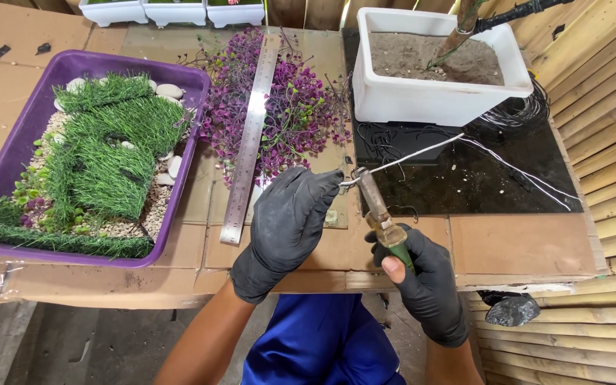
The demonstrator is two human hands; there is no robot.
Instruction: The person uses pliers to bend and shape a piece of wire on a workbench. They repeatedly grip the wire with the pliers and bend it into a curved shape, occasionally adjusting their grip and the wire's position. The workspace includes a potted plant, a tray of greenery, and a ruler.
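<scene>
Head view: your left hand [290,214] pinches the pale wire [422,153] end; your right hand [425,285] is closed round the pliers [378,214], gripping it above the surface [522,246]. Wire could slip, whip back toward the white planter [429,100].

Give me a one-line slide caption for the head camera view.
Gloved left hand pinches white wire while right hand grips pliers on it, beside purple tray.
</scene>
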